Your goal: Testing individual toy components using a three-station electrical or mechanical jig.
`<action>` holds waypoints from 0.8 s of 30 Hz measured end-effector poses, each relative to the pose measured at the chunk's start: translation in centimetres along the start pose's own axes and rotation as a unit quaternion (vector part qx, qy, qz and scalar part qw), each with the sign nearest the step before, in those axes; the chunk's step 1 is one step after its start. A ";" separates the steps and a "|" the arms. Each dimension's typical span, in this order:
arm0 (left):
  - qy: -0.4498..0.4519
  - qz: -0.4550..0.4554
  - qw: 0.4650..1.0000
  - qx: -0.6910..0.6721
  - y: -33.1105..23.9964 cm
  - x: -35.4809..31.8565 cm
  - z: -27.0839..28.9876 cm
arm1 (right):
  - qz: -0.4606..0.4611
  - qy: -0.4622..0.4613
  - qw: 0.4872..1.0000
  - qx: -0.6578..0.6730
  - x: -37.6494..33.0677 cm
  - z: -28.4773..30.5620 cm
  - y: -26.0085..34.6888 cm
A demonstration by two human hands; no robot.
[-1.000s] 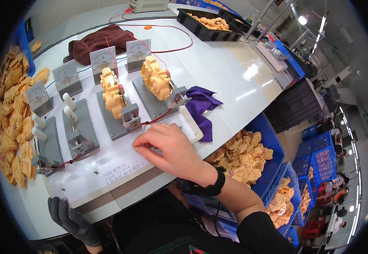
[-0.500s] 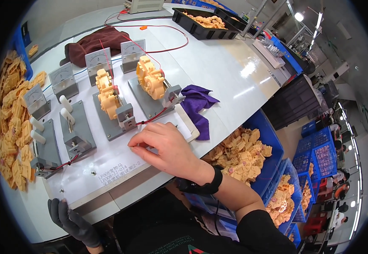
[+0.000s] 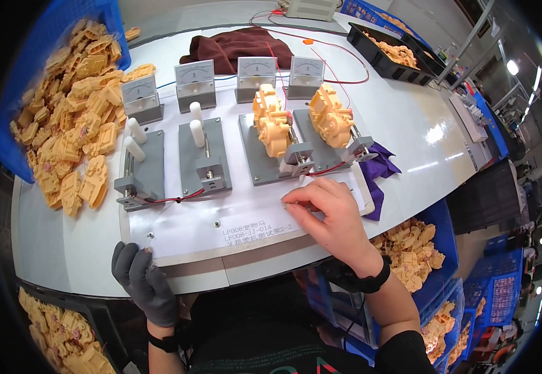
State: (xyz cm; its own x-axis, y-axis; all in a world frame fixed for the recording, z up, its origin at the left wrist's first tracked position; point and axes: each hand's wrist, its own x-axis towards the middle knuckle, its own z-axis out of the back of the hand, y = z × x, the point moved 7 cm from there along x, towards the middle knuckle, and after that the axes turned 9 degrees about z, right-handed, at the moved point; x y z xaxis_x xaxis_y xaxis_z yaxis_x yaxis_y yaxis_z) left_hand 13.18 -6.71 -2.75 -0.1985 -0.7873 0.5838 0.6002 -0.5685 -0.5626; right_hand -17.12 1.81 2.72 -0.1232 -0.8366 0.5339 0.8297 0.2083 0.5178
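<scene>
My right hand [image 3: 333, 215], bare with a black wristband, hovers over the front of a white board [image 3: 177, 246]. Its thumb and index tips come together; whatever lies between them is hidden. My left hand [image 3: 146, 280] wears a grey glove, its fingers loosely bent and apart at the board's front left corner, near a small metal toggle switch [image 3: 150, 235]. Beyond my right hand, one yellow plastic gearbox [image 3: 273, 124] sits on a grey test fixture [image 3: 255, 168]. A second yellow gearbox [image 3: 330, 118] is on the fixture to its right.
Two fixtures at left carry white pegs [image 3: 196, 132] and no gearbox. Several analog meters [image 3: 195, 81] line the back. Yellow parts spill from a blue bin [image 3: 9, 137] at left; another blue bin [image 3: 448, 249] stands at right. A purple cloth [image 3: 377, 187] lies beside the board.
The view has swung left, so the board and fixtures appear farther right, and more of the left bin shows. Both hands stay near the same parts of the board.
</scene>
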 end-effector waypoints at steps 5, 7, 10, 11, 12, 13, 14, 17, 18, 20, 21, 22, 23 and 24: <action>0.000 -0.008 1.000 0.003 0.0 0.2 0.2 | 0.002 0.034 0.999 -0.002 0.4 0.0 0.4; -0.001 -0.011 1.000 0.003 0.0 0.3 0.1 | -0.015 0.032 0.999 0.008 0.3 -0.1 0.1; 0.001 -0.020 1.000 0.009 -0.1 0.4 0.1 | -0.004 0.030 1.000 0.003 0.4 -0.1 0.1; 0.006 -0.028 1.000 0.012 -0.2 0.4 0.0 | -0.001 0.031 1.000 0.005 0.3 -0.2 0.1; 0.003 -0.028 1.000 0.014 -0.2 0.4 0.1 | 0.002 0.013 1.000 0.003 0.3 -0.2 0.0; 0.005 -0.029 0.999 0.016 -0.3 0.5 0.1 | 0.005 -0.005 1.000 0.003 0.3 -0.1 0.0; 0.006 -0.030 0.999 0.017 -0.4 0.4 0.2 | 0.009 -0.005 1.000 0.004 0.3 0.0 0.2; 0.006 -0.034 0.999 0.018 -0.6 0.6 0.2 | 0.022 0.001 1.000 -0.020 0.4 0.3 0.6; -0.001 -0.036 0.999 0.019 -0.6 0.5 0.3 | 0.012 0.001 1.000 -0.002 0.1 0.1 0.4; -0.007 -0.032 0.999 0.021 -0.5 0.4 0.4 | -0.004 -0.001 1.000 0.027 -0.1 -0.1 0.1; -0.011 -0.035 0.999 0.021 -0.6 0.5 0.3 | 0.000 -0.005 1.000 0.026 0.0 0.0 0.0; -0.010 -0.035 0.999 0.020 -0.6 0.4 0.4 | 0.010 -0.005 1.000 0.014 0.0 -0.1 0.2; -0.008 -0.035 0.999 0.019 -0.6 0.4 0.4 | 0.019 -0.004 1.000 0.002 -0.1 -0.1 0.3; -0.008 -0.037 0.999 0.020 -0.7 0.5 0.4 | 0.020 -0.006 1.000 0.003 0.0 0.1 0.4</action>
State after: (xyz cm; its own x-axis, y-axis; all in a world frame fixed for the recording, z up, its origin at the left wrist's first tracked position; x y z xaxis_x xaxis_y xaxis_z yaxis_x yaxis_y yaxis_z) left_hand 12.99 -6.63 -1.87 -0.2302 -0.7395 0.6326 0.6148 -0.6144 -0.4945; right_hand -16.80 1.93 2.97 -0.0972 -0.8216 0.5618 0.8307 0.2439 0.5004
